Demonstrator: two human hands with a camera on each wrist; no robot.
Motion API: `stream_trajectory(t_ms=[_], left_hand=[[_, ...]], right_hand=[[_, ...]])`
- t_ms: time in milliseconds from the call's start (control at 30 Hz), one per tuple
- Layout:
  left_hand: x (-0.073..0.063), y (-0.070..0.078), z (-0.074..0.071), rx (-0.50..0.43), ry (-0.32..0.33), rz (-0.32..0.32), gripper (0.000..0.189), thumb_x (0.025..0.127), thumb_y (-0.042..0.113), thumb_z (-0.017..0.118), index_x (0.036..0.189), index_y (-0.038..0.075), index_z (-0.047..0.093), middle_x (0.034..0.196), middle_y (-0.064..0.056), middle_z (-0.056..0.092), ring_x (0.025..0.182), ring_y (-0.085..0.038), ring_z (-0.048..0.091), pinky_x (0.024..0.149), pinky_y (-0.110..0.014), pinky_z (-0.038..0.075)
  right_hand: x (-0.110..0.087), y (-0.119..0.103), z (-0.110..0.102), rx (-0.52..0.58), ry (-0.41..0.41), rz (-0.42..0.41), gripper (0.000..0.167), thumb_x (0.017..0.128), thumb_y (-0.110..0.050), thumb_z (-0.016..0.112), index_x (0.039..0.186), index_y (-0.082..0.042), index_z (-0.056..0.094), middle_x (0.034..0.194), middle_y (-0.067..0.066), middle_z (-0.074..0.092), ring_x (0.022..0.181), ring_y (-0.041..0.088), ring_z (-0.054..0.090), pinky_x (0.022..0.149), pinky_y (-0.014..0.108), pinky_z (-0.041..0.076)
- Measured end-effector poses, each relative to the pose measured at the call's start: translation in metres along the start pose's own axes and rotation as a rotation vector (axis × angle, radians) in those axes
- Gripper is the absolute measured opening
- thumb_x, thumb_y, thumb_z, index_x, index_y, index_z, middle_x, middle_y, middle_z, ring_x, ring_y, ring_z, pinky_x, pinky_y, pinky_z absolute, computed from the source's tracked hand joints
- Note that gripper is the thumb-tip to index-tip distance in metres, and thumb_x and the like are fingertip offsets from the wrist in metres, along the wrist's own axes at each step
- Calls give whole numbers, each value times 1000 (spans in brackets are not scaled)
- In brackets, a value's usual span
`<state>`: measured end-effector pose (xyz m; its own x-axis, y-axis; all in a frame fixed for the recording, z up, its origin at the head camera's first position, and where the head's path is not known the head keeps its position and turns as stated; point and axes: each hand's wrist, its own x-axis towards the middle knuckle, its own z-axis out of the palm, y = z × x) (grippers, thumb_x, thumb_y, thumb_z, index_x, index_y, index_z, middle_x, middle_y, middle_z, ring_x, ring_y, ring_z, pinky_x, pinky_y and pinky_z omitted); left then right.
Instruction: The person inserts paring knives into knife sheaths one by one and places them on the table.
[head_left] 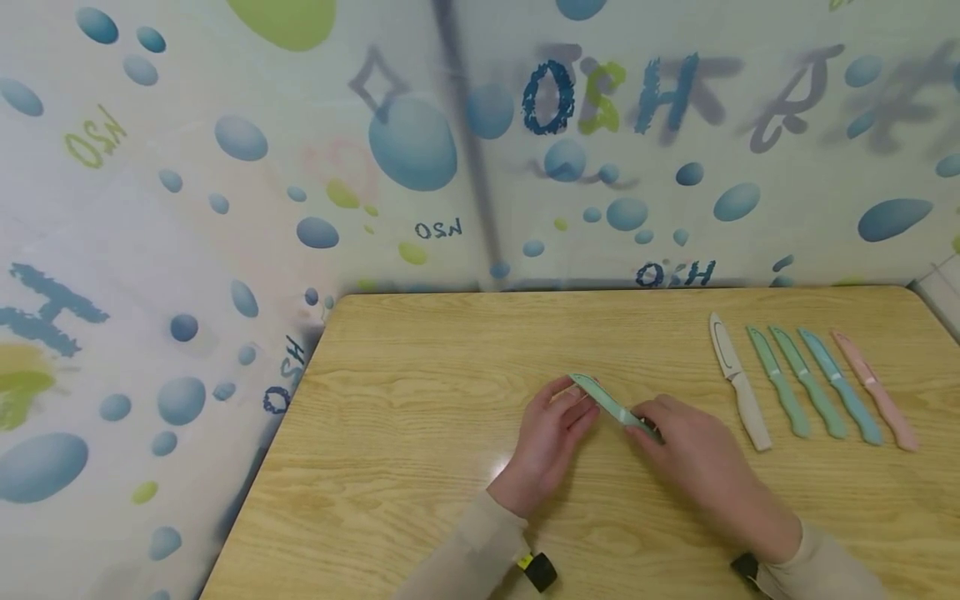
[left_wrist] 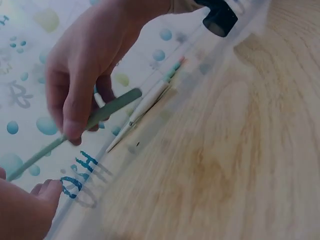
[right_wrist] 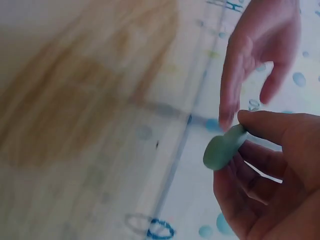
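Observation:
A pale green knife (head_left: 609,404) with a white band near its handle is held above the table, tilted, its tip up and to the left. My right hand (head_left: 693,454) grips it by the handle, thumb on one side and fingers on the other. In the right wrist view, the rounded handle end (right_wrist: 221,151) pokes out of that grip. My left hand (head_left: 551,437) is at the tip end, its fingers mostly straight and the blade overlapping them in the head view. The right wrist view shows the left thumb spread from its fingers.
To the right on the wooden table (head_left: 405,400) lies a row of knives: a larger white knife (head_left: 738,379), two green ones, a blue knife (head_left: 840,385) and a pink knife (head_left: 876,390). A wall with printed drops (head_left: 412,142) borders the table's back and left.

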<state>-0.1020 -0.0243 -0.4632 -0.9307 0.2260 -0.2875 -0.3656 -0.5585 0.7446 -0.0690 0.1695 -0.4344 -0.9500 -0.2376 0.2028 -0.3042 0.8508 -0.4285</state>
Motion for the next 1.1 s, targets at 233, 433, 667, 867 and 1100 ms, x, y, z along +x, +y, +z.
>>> stream_trajectory(t_ms=[233, 433, 667, 867, 1100], left_hand=[[1, 12, -7, -21, 36, 19, 48, 105, 9, 55, 146, -7, 36, 143, -24, 57, 131, -34, 58, 113, -43, 48], [4, 24, -20, -33, 97, 63, 34, 105, 8, 55, 135, -3, 43, 134, -21, 61, 122, -30, 63, 112, -44, 49], [4, 39, -38, -4, 137, 111, 26, 104, 5, 53, 129, -1, 47, 120, -13, 64, 113, -24, 66, 103, -36, 55], [4, 48, -49, -21, 165, 150, 24, 104, 3, 51, 127, -1, 48, 115, -10, 65, 109, -22, 67, 99, -33, 56], [2, 55, -57, -37, 180, 168, 20, 105, 2, 50, 124, 0, 48, 113, -9, 64, 108, -21, 67, 99, -32, 57]], right_hand=[[-5, 27, -25, -5, -66, 90, 25, 98, -24, 74, 110, -2, 74, 92, 4, 69, 77, 19, 66, 60, 41, 57], [-13, 63, -46, -24, -104, 176, 34, 101, -25, 69, 116, 5, 70, 90, 7, 67, 73, 20, 63, 54, 39, 53], [-21, 107, -64, -62, -37, 188, 33, 102, -22, 68, 108, 11, 70, 76, 2, 64, 63, 16, 56, 52, 32, 44], [-27, 138, -74, -129, -28, 251, 35, 103, -21, 66, 106, 14, 68, 60, -3, 49, 54, 18, 45, 46, 34, 33], [-27, 180, -90, -129, -118, 380, 56, 108, -32, 57, 116, 24, 56, 75, 22, 64, 63, 37, 59, 50, 44, 46]])
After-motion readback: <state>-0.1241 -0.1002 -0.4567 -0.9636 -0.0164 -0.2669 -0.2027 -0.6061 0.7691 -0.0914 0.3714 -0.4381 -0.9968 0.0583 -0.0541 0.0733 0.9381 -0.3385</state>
